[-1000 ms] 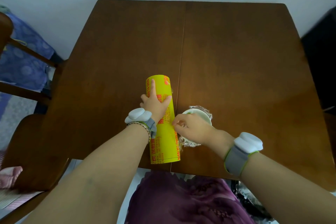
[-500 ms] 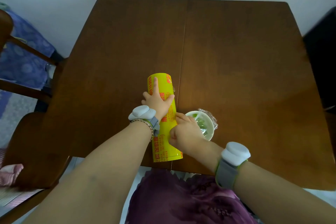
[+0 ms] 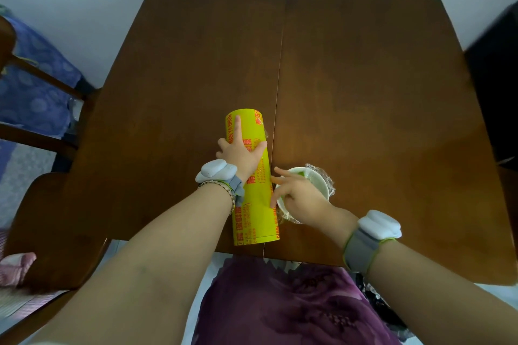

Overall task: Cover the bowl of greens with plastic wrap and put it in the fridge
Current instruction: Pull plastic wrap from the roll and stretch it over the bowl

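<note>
One roll (image 3: 253,221), one bowl (image 3: 319,186), two hands (image 3: 241,152) (image 3: 298,194), one table (image 3: 364,92)

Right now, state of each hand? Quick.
Left hand: grips the plastic wrap roll, index finger straight along it.
Right hand: open, fingers spread over the bowl, no visible grip.
</note>
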Tool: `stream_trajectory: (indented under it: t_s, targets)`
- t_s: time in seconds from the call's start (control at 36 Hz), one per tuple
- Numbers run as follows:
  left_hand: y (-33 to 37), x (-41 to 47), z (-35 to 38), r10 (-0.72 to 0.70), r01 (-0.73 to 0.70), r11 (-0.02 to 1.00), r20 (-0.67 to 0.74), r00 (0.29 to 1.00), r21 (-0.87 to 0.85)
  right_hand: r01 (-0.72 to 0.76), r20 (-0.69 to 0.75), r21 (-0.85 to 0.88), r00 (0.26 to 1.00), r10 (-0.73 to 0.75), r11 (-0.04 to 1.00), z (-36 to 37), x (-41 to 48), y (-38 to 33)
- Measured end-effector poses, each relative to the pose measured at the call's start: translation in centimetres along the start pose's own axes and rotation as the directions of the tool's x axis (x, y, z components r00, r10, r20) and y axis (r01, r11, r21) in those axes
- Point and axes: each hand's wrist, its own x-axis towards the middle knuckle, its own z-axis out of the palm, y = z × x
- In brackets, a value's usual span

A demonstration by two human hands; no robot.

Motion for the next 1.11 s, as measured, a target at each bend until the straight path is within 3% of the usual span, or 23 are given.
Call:
stream_trajectory:
  t_s: [0.08, 0.19, 0.31, 0.42, 0.61, 0.72, 0.83, 1.0, 1.11]
  targets:
    - [-0.2, 0.0, -0.1, -0.005, 0.005, 1.0, 0.008, 1.0, -0.007, 0.022, 0.096, -0.006, 0.995, -0.022, 1.0, -1.0, -0.8, -0.9]
    - [-0.1, 0.0, 0.0, -0.011, 0.011, 1.0, 0.005, 1.0, -0.008, 0.033, 0.074, -0.097, 0.997, -0.026, 0.995, -0.9, -1.0, -1.2]
    - [0.2, -0.1, 0.2, -0.021, 0.021, 1.0, -0.008, 1.0, 0.007, -0.055, 0.125, -0.196, 0.989, 0.081, 0.979, -0.2, -0.9, -2.1]
    - [0.1, -0.1, 0.1, -0.024, 0.024, 1.0, 0.0, 1.0, 0.0, -0.078, 0.099, -0.388, 0.987, 0.125, 0.919, 0.8, -0.7, -2.3]
    - [0.2, 0.0, 0.0, -0.036, 0.036, 0.999, -0.008, 0.999, 0.005, -0.092, 0.009, -0.38, 0.995, 0.103, 0.92, 1.8, -0.6, -2.7]
    - [0.2, 0.1, 0.1, -0.049, 0.049, 0.999, -0.029, 0.998, 0.005, 0.008, 0.049, -0.446, 0.999, 0.016, 0.895, 2.4, -0.6, -2.8]
    - [0.2, 0.1, 0.2, -0.042, 0.042, 0.999, -0.037, 0.998, 0.008, 0.11, -0.086, -0.399, 0.984, -0.157, 0.91, 2.5, -0.3, -1.5]
    - [0.6, -0.1, 0.5, -0.041, 0.042, 0.999, -0.055, 0.998, 0.012, 0.14, -0.069, -0.346, 0.982, -0.174, 0.928, 3.0, 0.0, 1.3]
    - [-0.2, 0.1, 0.2, -0.034, 0.031, 0.995, -0.03, 0.999, -0.094, 0.183, -0.047, -0.388, 0.975, -0.218, 0.903, 2.4, -0.3, 1.7]
